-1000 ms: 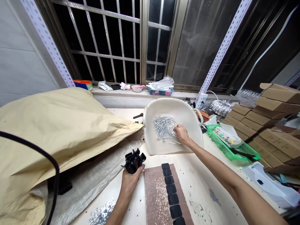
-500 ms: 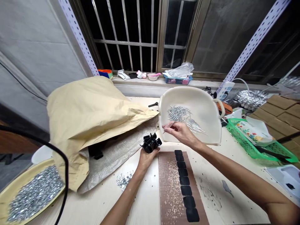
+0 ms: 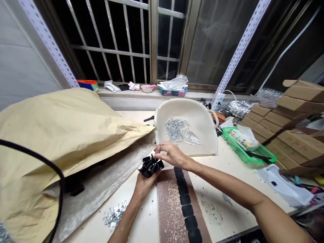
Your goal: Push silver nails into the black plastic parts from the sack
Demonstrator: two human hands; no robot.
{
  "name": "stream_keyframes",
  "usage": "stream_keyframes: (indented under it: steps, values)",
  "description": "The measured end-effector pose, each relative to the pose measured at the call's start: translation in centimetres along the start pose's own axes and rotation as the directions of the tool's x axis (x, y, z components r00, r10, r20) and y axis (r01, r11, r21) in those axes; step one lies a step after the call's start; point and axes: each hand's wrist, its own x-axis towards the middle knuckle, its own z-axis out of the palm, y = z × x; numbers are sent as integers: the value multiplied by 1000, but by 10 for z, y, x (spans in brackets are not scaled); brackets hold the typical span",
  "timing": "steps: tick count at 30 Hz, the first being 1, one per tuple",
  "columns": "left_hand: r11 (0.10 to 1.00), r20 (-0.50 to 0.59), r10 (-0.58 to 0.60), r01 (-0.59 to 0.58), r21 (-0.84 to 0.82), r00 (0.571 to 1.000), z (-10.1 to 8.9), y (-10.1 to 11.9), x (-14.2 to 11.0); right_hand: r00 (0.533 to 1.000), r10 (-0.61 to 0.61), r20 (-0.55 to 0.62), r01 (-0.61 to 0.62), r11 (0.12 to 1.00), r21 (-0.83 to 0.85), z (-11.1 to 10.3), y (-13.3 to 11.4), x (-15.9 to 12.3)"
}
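Note:
A clump of black plastic clips [image 3: 150,167] stands up from my left hand [image 3: 144,184], whose fingers are closed around its lower part. My right hand [image 3: 172,155] is pinched just above the clips, its fingertips at their top edge. A thin metal pin seems to be in that pinch, mostly hidden by the fingers. Behind the right hand, a white scoop-shaped tray [image 3: 202,113] holds a heap of silver metal pins [image 3: 177,130]. Below the hands lies a worn brown board [image 3: 168,202] with a row of black square pads [image 3: 185,199] along it.
A big tan paper sack [image 3: 76,125] with black parts inside spreads over the left side. Small silver washers [image 3: 115,214] lie loose on the table near my left forearm. To the right are a green basket [image 3: 253,157], stacked cardboard boxes [image 3: 296,145] and a white plastic holder [image 3: 283,185].
My right hand has moved from the edge of the white tray to the top of the black clips in my left hand. The view has turned to the right.

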Motion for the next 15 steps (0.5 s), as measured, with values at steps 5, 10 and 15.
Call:
stream_keyframes:
  steps: [5,10,15]
  values:
    - [999,-27,-27,26,-34,999,0,2,1,998,7,61,-12,995,95,-7,1,-6]
    - [1000,-10,-1,1,-26,1000,3,3,0,999,-14,32,8,982,189,-12,0,-14]
    - [998,-31,-66,65,-16,997,-1,8,-4,983,181,-29,-181,983,-26,-36,24,-12]
